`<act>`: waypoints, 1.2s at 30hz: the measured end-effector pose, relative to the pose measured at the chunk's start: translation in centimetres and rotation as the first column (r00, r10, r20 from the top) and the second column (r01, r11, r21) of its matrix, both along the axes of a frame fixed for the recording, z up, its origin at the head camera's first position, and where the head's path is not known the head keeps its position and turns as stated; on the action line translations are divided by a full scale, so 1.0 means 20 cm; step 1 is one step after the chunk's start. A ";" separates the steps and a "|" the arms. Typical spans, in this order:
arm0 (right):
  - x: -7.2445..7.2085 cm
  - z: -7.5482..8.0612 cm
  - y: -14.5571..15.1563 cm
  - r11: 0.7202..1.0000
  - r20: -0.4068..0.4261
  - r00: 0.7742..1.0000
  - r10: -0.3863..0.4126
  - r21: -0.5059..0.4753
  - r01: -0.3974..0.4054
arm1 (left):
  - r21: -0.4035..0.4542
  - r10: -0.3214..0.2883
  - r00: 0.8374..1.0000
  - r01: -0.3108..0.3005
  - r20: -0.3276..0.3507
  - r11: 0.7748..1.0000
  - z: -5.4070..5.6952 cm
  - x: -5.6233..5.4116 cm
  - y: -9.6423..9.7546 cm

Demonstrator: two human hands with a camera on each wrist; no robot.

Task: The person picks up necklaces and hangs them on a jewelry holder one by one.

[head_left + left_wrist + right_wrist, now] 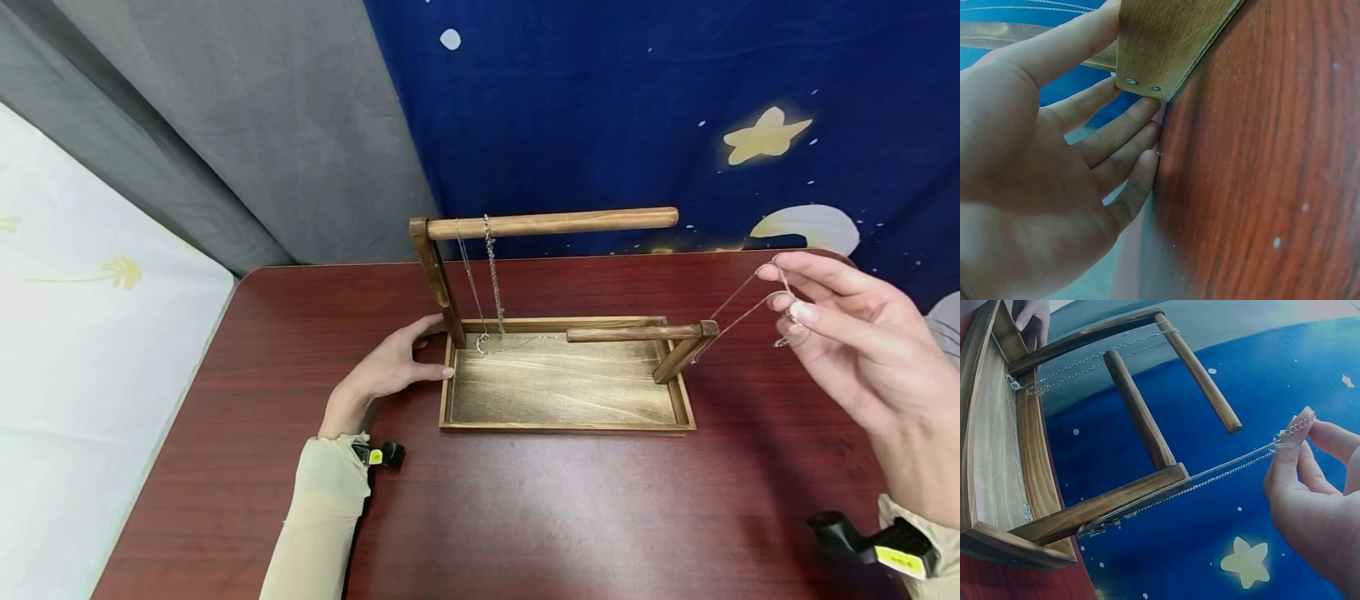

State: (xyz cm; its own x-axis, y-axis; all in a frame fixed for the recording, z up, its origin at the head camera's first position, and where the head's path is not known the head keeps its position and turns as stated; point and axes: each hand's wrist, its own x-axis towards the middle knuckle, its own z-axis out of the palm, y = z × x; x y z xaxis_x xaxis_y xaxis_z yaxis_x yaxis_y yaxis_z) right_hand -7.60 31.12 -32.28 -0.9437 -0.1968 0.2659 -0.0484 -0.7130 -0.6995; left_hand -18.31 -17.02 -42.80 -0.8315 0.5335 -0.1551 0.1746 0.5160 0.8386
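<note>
A wooden jewelry stand (562, 429) has a shallow tray, a tall left post with a long rod, and a shorter right post with a lower rod. My left hand (393, 362) rests against the tray's left end, thumb on the rim and fairly straight fingers by the post; in the left wrist view the fingertips (1147, 106) meet the wood's edge. At right, my right hand (862, 325) pinches a thin silver necklace (1222, 469) by its end chain. Its strands stretch down past the short post's outer side. Silver necklaces (492, 271) hang from the long rod, a small ring-shaped pendant (482, 343) reaching the tray floor.
The stand sits on a reddish-brown table (555, 517), toward its back edge. Behind it hang a blue star-patterned curtain (570, 108) and a grey curtain (300, 125). The long rod (600, 220) and short rod (622, 334) have free ends pointing inward.
</note>
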 end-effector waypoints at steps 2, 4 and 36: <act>-0.01 0.01 -0.01 1.000 -0.005 1.000 0.003 0.011 -0.003 | 0.005 -0.008 1.000 0.008 -0.005 1.000 0.00 0.00 0.00; -0.02 0.02 -0.01 1.000 -0.006 1.000 0.004 0.016 -0.004 | 0.005 -0.012 1.000 0.012 -0.010 1.000 0.00 0.00 0.00; -0.17 0.16 -0.08 0.996 -0.006 1.000 -0.014 0.085 0.015 | -0.001 -0.007 1.000 0.007 0.008 1.000 0.00 0.00 0.00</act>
State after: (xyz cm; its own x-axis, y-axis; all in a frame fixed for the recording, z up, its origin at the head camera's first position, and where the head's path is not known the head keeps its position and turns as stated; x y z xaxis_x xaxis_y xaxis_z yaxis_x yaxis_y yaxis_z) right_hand -11.09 29.62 -29.06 -0.9453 -0.2055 0.2534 -0.0618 -0.6499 -0.7575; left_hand -18.40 -17.04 -42.86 -0.8264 0.5390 -0.1627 0.1713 0.5159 0.8394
